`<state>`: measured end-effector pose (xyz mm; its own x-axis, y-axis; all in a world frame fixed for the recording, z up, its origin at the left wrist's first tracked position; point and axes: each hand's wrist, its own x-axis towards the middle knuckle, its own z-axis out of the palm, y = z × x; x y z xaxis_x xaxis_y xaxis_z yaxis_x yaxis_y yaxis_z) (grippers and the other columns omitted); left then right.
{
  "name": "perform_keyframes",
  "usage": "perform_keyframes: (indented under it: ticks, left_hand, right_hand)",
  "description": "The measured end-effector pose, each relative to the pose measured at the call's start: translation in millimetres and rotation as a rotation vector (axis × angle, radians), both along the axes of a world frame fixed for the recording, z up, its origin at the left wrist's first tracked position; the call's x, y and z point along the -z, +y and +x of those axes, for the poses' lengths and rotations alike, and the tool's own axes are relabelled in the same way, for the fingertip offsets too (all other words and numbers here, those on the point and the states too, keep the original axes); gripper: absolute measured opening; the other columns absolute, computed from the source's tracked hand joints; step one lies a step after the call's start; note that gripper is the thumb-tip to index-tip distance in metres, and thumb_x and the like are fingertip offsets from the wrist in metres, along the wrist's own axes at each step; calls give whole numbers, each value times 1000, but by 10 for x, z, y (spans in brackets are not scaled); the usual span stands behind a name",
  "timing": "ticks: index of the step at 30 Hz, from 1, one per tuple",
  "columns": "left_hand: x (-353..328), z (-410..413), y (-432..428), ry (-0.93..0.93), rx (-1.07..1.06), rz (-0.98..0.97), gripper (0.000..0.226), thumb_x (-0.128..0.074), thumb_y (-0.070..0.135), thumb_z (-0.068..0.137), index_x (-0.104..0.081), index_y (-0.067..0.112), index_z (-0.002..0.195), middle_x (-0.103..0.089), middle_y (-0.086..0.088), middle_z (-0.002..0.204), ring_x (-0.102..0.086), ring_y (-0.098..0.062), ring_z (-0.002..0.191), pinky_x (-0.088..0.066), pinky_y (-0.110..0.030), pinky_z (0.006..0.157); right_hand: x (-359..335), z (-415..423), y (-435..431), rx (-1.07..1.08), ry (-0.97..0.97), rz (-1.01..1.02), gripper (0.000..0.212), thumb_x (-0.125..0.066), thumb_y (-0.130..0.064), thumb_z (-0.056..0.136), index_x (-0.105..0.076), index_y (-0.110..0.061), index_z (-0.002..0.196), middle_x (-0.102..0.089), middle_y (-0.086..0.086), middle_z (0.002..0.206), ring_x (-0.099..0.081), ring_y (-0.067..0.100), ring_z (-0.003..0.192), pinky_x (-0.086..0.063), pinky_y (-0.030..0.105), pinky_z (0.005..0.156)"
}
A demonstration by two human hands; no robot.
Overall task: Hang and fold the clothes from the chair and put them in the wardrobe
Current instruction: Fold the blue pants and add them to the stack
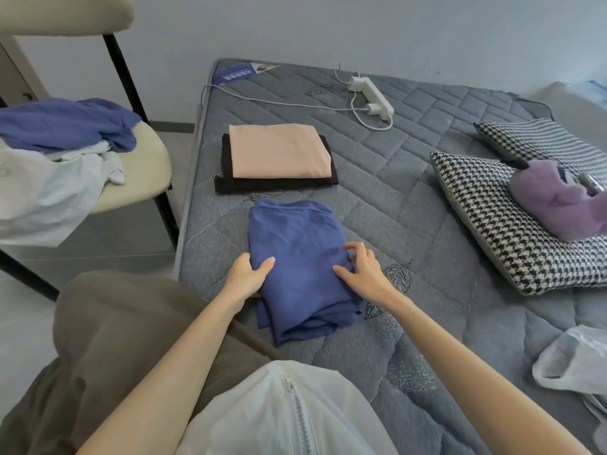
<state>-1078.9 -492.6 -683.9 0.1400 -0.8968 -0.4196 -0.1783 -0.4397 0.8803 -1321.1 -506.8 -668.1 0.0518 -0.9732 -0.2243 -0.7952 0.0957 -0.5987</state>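
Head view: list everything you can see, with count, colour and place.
mattress: one, grey quilted, centre and right.
folded blue garment: one, blue, near mattress edge, between both hands.
folded peach garment: one, peach, atop the folded black garment.
folded black garment: one, black, on the mattress beyond the blue one.
chair: one, cream seat, black frame, left of the mattress.
loose clothes: a heap, blue over white, on the chair seat.
power strip: one, white, far on the mattress, charger plugged in.
cushions: two, black-and-white houndstooth, right side.
fluffy item: one, purple, on the nearer cushion.
plastic bag: one, white, lower right.
leaflet: one, blue, far mattress corner.
left hand: grips the blue garment's left edge.
right hand: pinches its right edge.
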Motion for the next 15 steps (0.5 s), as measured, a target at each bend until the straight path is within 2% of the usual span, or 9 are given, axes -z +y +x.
perform_keyframes:
  ticks: [2,4,7,10,12,13,15]
  left_hand:
    - [11,45,-10,-24,-14,2,35,-60,33,92,-52,7,114,-61,-9,117,-59,-26,105,-50,-45,93]
    - [16,80,8,-167,10,-21,38,-62,38,90,-52,8,113,-61,-6,111,-59,-25,102,-50,-38,87]
    - [25,77,8,-304,-55,-85,53,-64,47,86,-51,7,118,-57,-8,114,-58,-22,98,-48,-33,80]
    - [-9,9,-11,-285,-82,-50,59,-56,52,89,-49,5,124,-55,-9,121,-55,-23,105,-45,-32,83]
    - [-4,-56,-37,-245,-73,-11,62,-52,54,89,-49,4,125,-56,-9,122,-55,-26,110,-46,-37,91]
    - [11,-79,-61,-216,-89,-3,64,-52,55,89,-48,3,125,-57,-9,121,-55,-27,110,-47,-40,93]
    - [4,-108,-113,-63,-145,46,64,-56,56,87,-49,3,123,-59,-8,118,-58,-26,105,-49,-41,92]
  right_hand:
    - [-11,36,33,39,15,19,56,-60,-24,90,-33,-19,138,-35,18,136,-35,38,125,-26,42,106]
    - [-3,68,32,82,16,44,60,-57,-22,92,-27,-14,144,-31,19,142,-30,40,130,-23,42,109]
    - [11,108,-20,205,-99,56,68,-56,-35,93,-23,-9,147,-35,16,144,-36,34,132,-31,42,108]
    - [-7,181,-106,308,-210,109,68,-53,-47,93,-33,-6,143,-47,10,139,-46,27,126,-40,31,92]
    - [-17,245,-158,330,-243,147,59,-52,-53,91,-48,-4,124,-55,8,123,-54,23,108,-41,24,71]
    - [-21,277,-174,338,-264,160,56,-53,-55,90,-50,-4,112,-56,7,114,-55,21,98,-39,24,64]
    - [0,320,-191,360,-332,181,57,-57,-57,87,-50,-6,112,-56,4,111,-56,20,98,-43,28,72]
